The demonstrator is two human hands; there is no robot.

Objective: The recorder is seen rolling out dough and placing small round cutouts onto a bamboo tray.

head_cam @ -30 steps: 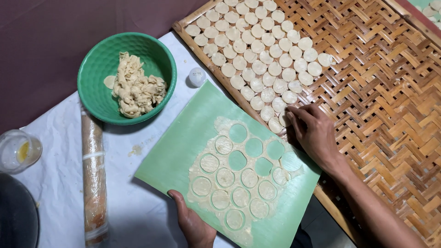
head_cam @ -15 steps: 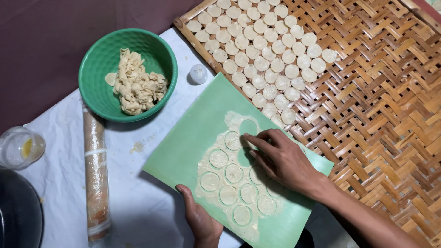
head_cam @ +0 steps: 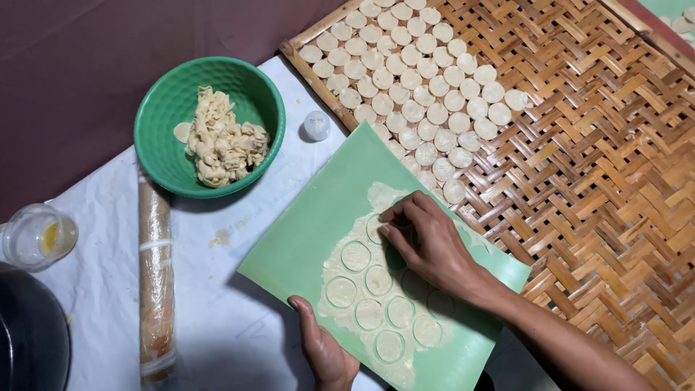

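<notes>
Bamboo tray (head_cam: pixel 594 159), woven, fills the right of the view; its upper left part carries rows of pale dough discs (head_cam: pixel 427 80), set close together. White sheet (head_cam: pixel 94 246) covers the bench left of the tray. Green mat (head_cam: pixel 318 224) lies tilted on the sheet, its right corner overlapping the tray edge. On the mat: a thin dough sheet (head_cam: pixel 376 289) cut into circles, the rounds sitting in their holes. Green bowl (head_cam: pixel 166 137) at upper left holds a heap of dough scraps (head_cam: pixel 221 141). Rolling pin (head_cam: pixel 156 275), wrapped in film, lies lengthwise below the bowl. Dark round pan (head_cam: pixel 29 333), partly cut off, at the lower left corner. Small clear cup (head_cam: pixel 36 235) with a yellow smear stands at the left edge. Small white cap (head_cam: pixel 316 124) sits between bowl and tray.

Right hand (head_cam: pixel 427 242): fingers bent, tips pressed on a cut round at the upper end of the dough sheet; not closed around anything. Left hand (head_cam: pixel 326 351): grips the mat's near edge, thumb on top.
</notes>
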